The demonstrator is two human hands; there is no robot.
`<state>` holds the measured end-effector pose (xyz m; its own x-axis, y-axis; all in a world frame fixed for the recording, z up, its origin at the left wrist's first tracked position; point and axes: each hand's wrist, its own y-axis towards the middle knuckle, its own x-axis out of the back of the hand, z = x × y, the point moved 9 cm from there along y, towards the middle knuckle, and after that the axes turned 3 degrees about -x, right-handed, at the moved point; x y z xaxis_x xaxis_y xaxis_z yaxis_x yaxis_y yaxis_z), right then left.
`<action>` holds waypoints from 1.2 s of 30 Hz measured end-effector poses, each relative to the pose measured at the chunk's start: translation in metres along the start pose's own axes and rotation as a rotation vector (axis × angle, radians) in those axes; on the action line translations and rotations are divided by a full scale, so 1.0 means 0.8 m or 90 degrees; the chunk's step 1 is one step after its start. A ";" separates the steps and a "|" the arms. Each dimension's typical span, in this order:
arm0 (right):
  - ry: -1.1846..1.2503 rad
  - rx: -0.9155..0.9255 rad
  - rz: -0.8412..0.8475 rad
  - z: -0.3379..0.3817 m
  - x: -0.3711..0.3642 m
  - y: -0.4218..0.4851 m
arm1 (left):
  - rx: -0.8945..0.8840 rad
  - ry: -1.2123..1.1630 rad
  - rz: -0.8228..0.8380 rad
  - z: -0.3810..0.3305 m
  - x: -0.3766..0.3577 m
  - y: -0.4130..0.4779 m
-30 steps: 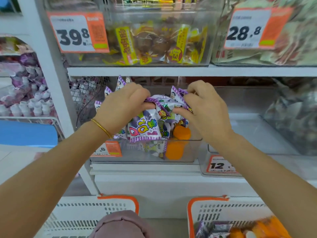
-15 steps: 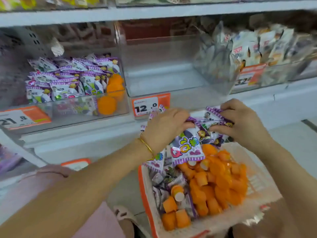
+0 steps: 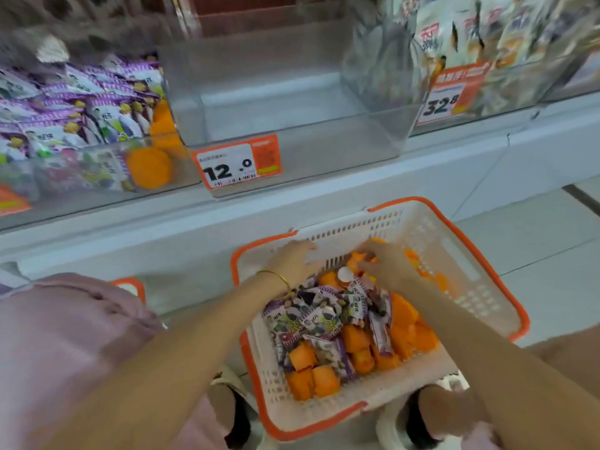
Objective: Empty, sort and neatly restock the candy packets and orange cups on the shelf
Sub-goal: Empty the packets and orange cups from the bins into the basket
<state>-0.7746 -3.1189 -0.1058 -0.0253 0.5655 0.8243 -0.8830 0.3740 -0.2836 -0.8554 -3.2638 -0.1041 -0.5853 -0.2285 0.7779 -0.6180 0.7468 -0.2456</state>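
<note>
Both hands worked at the basket's (image 3: 480, 251) far edge — left hand (image 3: 292, 259) fingers spread, empty; right hand (image 3: 384, 264) fingers closing among orange cups (image 3: 402, 332), likely sorting them from candy packets (image 3: 311, 323).

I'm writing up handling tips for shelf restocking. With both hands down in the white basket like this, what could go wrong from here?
1. The purple candy packets and orange plastic cups lie jumbled together in the orange-rimmed white basket, so a grab by the right hand may lift mixed items.
2. One white-topped cup lies on its side; rough digging could perhaps damage its seal.
3. The left hand rests at the basket's far wall; pressing there might tip it.
</note>
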 end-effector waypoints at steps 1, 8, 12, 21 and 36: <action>0.031 0.029 -0.028 0.027 0.014 -0.001 | -0.022 0.010 -0.020 -0.014 0.030 -0.006; 0.278 0.324 -0.127 0.318 0.134 -0.058 | -0.175 0.028 -0.430 -0.061 0.313 -0.148; 0.231 0.464 -0.143 0.469 0.147 -0.052 | -0.054 0.062 -0.602 0.035 0.428 -0.224; -0.251 0.299 0.036 0.573 0.015 0.116 | 0.253 0.265 -0.286 0.267 0.482 -0.204; -0.271 0.347 -0.042 0.598 0.001 0.147 | 0.187 0.198 -0.174 0.300 0.495 -0.140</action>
<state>-1.1026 -3.4259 0.0958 -0.0465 0.1750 0.9835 -0.9957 -0.0871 -0.0315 -1.1441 -3.5879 0.0927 -0.2252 -0.1601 0.9611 -0.8743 0.4686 -0.1268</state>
